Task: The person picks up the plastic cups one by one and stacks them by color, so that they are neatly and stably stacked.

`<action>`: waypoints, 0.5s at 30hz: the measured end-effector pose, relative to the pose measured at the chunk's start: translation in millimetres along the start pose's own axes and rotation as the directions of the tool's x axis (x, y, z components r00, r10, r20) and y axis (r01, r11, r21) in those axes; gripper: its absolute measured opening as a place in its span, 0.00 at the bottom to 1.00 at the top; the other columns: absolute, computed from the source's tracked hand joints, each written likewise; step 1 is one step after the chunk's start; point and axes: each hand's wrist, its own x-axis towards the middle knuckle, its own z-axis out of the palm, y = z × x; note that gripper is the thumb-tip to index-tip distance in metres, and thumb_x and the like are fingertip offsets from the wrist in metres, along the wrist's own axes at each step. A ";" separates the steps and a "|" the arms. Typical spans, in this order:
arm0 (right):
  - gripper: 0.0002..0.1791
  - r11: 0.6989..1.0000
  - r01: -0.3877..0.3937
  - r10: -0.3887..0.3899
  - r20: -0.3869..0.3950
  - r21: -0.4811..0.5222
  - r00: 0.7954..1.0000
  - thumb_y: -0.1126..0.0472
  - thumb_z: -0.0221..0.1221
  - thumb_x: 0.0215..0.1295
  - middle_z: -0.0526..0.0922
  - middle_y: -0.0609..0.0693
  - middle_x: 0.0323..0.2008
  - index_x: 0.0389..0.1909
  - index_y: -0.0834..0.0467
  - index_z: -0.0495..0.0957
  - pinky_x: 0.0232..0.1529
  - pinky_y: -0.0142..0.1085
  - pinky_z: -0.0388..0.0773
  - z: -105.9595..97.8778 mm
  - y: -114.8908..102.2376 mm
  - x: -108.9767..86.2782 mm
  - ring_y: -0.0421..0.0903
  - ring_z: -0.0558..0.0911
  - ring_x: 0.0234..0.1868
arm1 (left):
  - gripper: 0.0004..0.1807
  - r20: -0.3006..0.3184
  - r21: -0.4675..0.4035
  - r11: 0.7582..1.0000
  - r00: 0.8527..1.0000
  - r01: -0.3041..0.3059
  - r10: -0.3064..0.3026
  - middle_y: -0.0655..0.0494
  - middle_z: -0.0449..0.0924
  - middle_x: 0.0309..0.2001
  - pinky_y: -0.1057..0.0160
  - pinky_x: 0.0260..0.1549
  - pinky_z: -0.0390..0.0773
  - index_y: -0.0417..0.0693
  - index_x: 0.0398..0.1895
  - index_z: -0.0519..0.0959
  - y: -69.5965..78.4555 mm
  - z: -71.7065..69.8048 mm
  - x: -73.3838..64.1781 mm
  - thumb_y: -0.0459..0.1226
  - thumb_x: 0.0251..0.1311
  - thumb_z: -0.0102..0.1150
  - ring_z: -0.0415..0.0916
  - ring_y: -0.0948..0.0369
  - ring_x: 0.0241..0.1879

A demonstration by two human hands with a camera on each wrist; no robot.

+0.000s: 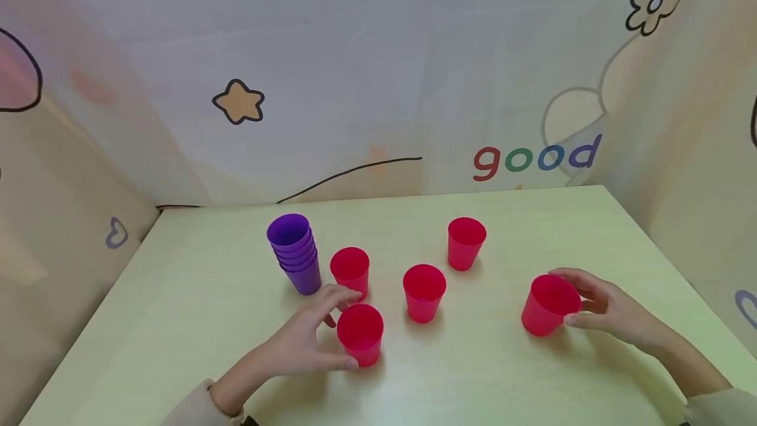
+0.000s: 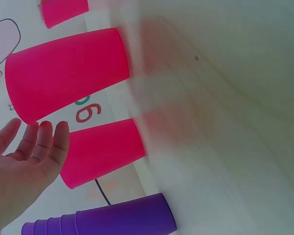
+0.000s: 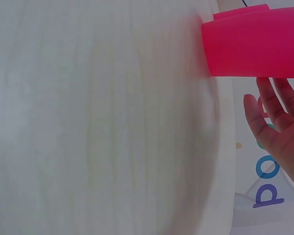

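My left hand (image 1: 301, 337) is beside the nearest red cup (image 1: 362, 347), fingers loosely bent behind its rim and thumb in front near its base. In the left wrist view the fingertips reach the edge of that cup (image 2: 68, 73), without wrapping round it. Over at the right, my right hand (image 1: 612, 311) holds another red cup (image 1: 539, 311) from its right side, thumb in front and index finger behind the rim. The right wrist view shows the fingers passing behind that cup (image 3: 255, 46); the thumb is out of sight there. Both cups stand upright, mouths up.
Three more red cups stand mouth up: one behind my left hand (image 1: 350, 269), one in the middle (image 1: 422, 301), one farther back (image 1: 464, 248). A stack of purple cups (image 1: 305, 278) stands left of them. A printed cloth (image 1: 355, 117) surrounds the pale table (image 1: 177, 321).
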 end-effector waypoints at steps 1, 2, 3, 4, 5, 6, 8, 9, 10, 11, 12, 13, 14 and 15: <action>0.32 1.000 0.001 -0.001 -0.003 -0.003 1.000 0.69 0.59 0.55 0.70 0.35 0.51 0.61 0.66 0.58 0.37 0.36 0.79 -0.2 -0.2 -0.2 0.34 0.74 0.47 | 0.40 0.002 0.001 1.000 1.000 0.006 -0.006 0.62 0.67 0.50 0.62 0.38 0.75 0.53 0.60 0.64 -0.3 -0.2 0.9 0.44 0.40 0.72 0.66 0.61 0.48; 0.32 1.000 0.000 0.000 -0.006 -0.005 1.000 0.69 0.59 0.55 0.70 0.35 0.51 0.61 0.65 0.58 0.37 0.36 0.79 -0.3 -0.4 -0.5 0.34 0.74 0.47 | 0.39 0.005 0.005 1.000 1.000 0.012 -0.012 0.62 0.67 0.50 0.62 0.38 0.75 0.52 0.59 0.65 -0.7 -0.3 1.7 0.45 0.41 0.72 0.66 0.61 0.48; 0.32 1.000 -0.002 0.002 -0.010 -0.009 1.000 0.69 0.59 0.54 0.70 0.34 0.51 0.60 0.65 0.58 0.37 0.36 0.79 -0.4 -0.5 -0.7 0.33 0.74 0.47 | 0.39 0.010 0.009 1.000 1.000 0.026 -0.026 0.61 0.67 0.50 0.62 0.38 0.75 0.51 0.59 0.65 -1.0 -0.3 2.6 0.46 0.41 0.72 0.67 0.61 0.48; 0.33 1.000 -0.004 0.003 -0.013 -0.014 1.000 0.69 0.59 0.54 0.70 0.34 0.51 0.61 0.65 0.58 0.37 0.36 0.79 -0.4 -0.4 -0.9 0.33 0.74 0.47 | 0.39 0.017 0.014 0.999 0.999 0.042 -0.043 0.61 0.68 0.49 0.61 0.38 0.75 0.50 0.59 0.66 -1.4 -0.3 3.1 0.47 0.41 0.71 0.67 0.60 0.47; 0.33 1.000 -0.005 0.004 -0.017 -0.017 1.000 0.69 0.59 0.54 0.70 0.34 0.51 0.61 0.65 0.58 0.37 0.36 0.79 -0.3 -0.2 -1.0 0.33 0.74 0.47 | 0.39 0.023 0.023 0.998 0.998 0.054 -0.054 0.61 0.68 0.49 0.61 0.38 0.75 0.49 0.58 0.66 -1.9 -0.1 3.5 0.47 0.41 0.71 0.67 0.60 0.47; 0.33 1.000 -0.007 0.006 -0.016 -0.016 1.000 0.69 0.59 0.54 0.70 0.34 0.51 0.61 0.65 0.58 0.37 0.36 0.79 -0.1 0.0 -1.1 0.33 0.74 0.47 | 0.38 0.029 0.028 0.997 0.997 0.068 -0.069 0.61 0.68 0.48 0.61 0.38 0.75 0.48 0.58 0.67 -2.4 0.2 3.6 0.48 0.42 0.71 0.67 0.60 0.46; 0.33 1.000 -0.008 0.008 -0.017 -0.019 1.000 0.69 0.60 0.54 0.70 0.34 0.51 0.61 0.65 0.58 0.38 0.35 0.78 0.4 0.6 -1.2 0.33 0.73 0.47 | 0.37 0.040 0.040 0.995 0.995 0.087 -0.089 0.62 0.69 0.46 0.62 0.37 0.75 0.48 0.57 0.68 -3.5 0.9 3.8 0.48 0.42 0.70 0.67 0.60 0.45; 0.33 1.000 -0.008 0.008 -0.016 -0.017 1.000 0.69 0.60 0.54 0.70 0.34 0.51 0.60 0.65 0.58 0.38 0.35 0.78 0.6 0.8 -1.1 0.33 0.73 0.47 | 0.36 0.043 0.040 0.995 0.995 0.092 -0.094 0.62 0.69 0.45 0.62 0.37 0.76 0.48 0.56 0.68 -4.1 1.3 3.7 0.48 0.42 0.70 0.67 0.60 0.45; 0.33 1.000 -0.007 0.007 -0.015 -0.016 1.000 0.69 0.60 0.54 0.70 0.34 0.51 0.60 0.65 0.58 0.38 0.35 0.78 0.9 1.0 -1.0 0.33 0.73 0.47 | 0.35 0.042 0.042 0.995 0.995 0.090 -0.091 0.63 0.69 0.45 0.62 0.36 0.76 0.48 0.55 0.69 -4.7 1.6 3.8 0.48 0.42 0.70 0.67 0.60 0.44; 0.33 1.000 -0.008 0.007 -0.015 -0.013 1.000 0.69 0.60 0.54 0.70 0.34 0.50 0.60 0.65 0.58 0.38 0.35 0.78 1.0 1.1 -0.9 0.33 0.74 0.47 | 0.34 0.039 0.040 0.995 0.995 0.086 -0.088 0.63 0.69 0.44 0.62 0.36 0.76 0.49 0.54 0.69 -5.2 1.9 4.0 0.48 0.42 0.70 0.67 0.61 0.44; 0.33 1.000 -0.006 0.006 -0.015 -0.013 1.000 0.69 0.60 0.54 0.70 0.34 0.50 0.60 0.65 0.58 0.38 0.35 0.78 1.1 1.2 -0.8 0.33 0.73 0.47 | 0.33 0.035 0.037 0.996 0.996 0.083 -0.084 0.63 0.70 0.44 0.62 0.36 0.76 0.49 0.53 0.70 -5.7 2.1 4.2 0.48 0.42 0.70 0.68 0.61 0.44; 0.33 1.000 -0.004 0.004 -0.017 -0.015 1.000 0.69 0.60 0.54 0.70 0.34 0.50 0.60 0.65 0.58 0.38 0.35 0.78 1.2 1.3 -0.5 0.33 0.73 0.47 | 0.33 0.032 0.034 0.996 0.996 0.080 -0.081 0.63 0.70 0.44 0.62 0.36 0.76 0.49 0.53 0.70 -5.9 2.3 4.5 0.48 0.42 0.70 0.68 0.61 0.44; 0.33 1.000 -0.005 0.004 -0.017 -0.017 1.000 0.69 0.60 0.54 0.70 0.34 0.50 0.60 0.65 0.58 0.38 0.35 0.78 1.2 1.3 -0.2 0.33 0.73 0.47 | 0.33 0.029 0.029 0.997 0.996 0.078 -0.079 0.63 0.70 0.44 0.62 0.36 0.76 0.49 0.52 0.70 -5.9 2.3 4.7 0.47 0.42 0.70 0.68 0.61 0.44; 0.33 1.000 -0.006 0.005 -0.018 -0.019 1.000 0.69 0.60 0.54 0.70 0.33 0.50 0.60 0.65 0.58 0.38 0.35 0.78 1.2 1.3 0.1 0.32 0.73 0.47 | 0.32 0.027 0.024 0.997 0.997 0.077 -0.077 0.63 0.70 0.45 0.61 0.37 0.76 0.49 0.52 0.70 -5.9 2.4 4.9 0.47 0.42 0.70 0.68 0.61 0.44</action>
